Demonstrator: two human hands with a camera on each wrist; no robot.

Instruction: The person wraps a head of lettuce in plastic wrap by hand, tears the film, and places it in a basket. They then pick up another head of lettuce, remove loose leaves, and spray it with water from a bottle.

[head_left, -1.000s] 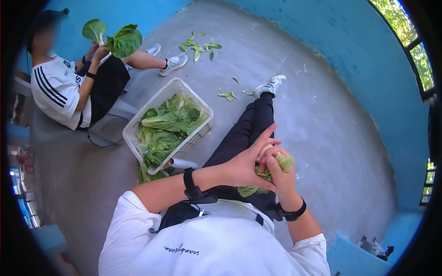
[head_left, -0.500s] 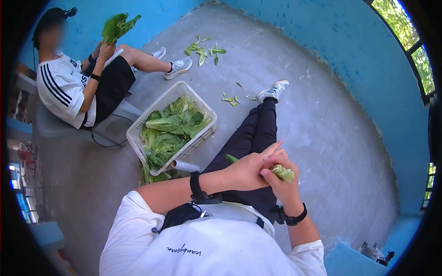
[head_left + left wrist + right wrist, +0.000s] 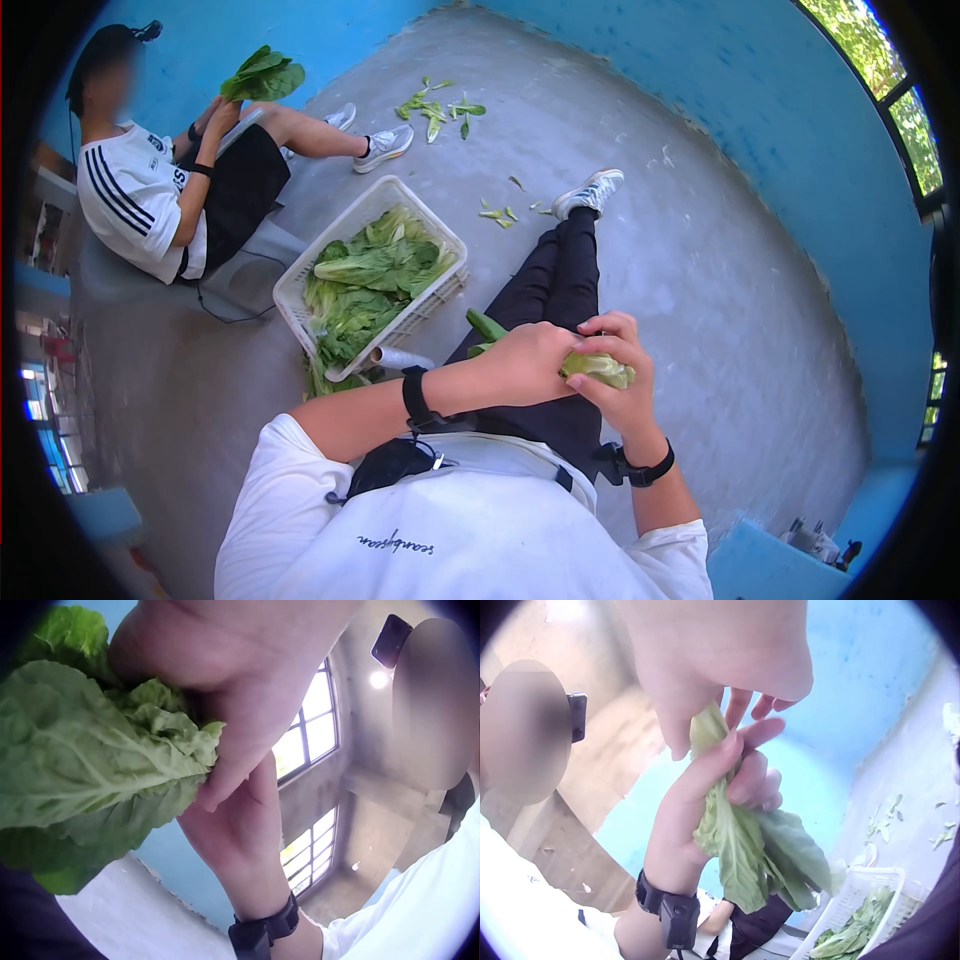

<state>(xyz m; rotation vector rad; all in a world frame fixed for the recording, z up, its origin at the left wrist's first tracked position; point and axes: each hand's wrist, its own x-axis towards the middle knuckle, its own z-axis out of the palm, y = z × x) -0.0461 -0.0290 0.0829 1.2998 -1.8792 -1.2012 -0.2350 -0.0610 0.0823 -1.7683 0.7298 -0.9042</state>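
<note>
A leafy green vegetable (image 3: 600,370) lies across my two hands over my lap, its pale stem end to the right. My left hand (image 3: 530,362) grips it around the middle, fingers curled, as the right wrist view shows. Its broad leaves (image 3: 67,750) spread past the left hand in the left wrist view. My right hand (image 3: 624,378) holds the pale stem end (image 3: 707,729) between thumb and fingers, close beside the left hand. Part of the stem is hidden by the hands.
A white plastic basket (image 3: 455,250) full of leafy greens (image 3: 380,265) stands on the floor to the left, a pale roll (image 3: 402,359) near its corner. Another person (image 3: 130,190) sits beyond, holding greens (image 3: 262,77). Loose leaves (image 3: 435,110) lie on the floor ahead.
My left hand's extended finger has curled in, and the vegetable has turned so its leaves point left and its stem right. The seated person's separate leaves have come together into one bunch.
</note>
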